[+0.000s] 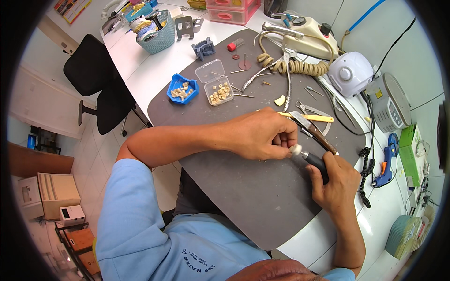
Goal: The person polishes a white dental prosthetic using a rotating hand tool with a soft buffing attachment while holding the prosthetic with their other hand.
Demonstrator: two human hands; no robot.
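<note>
My right hand (335, 180) grips a dark rotary handpiece (318, 165) with a metal neck, its tip pointing up and to the left. At that tip sits a small cream-white round piece (296, 149), perhaps a polishing wheel. My left hand (262, 135) is closed in a pinch right beside it, fingertips next to the white piece. Whatever small thing those fingers hold is hidden. Just beyond my hands lie a brown-handled knife (321, 138) and a yellow-handled tool (318, 117).
A blue tray (182, 89) and a clear lidded box (219, 91) hold tooth-like pieces on the grey mat (239, 196). Farther back are a coiled beige hose (309, 67) and a white rounded device (350, 74). On the right lies a blue glue gun (385, 164).
</note>
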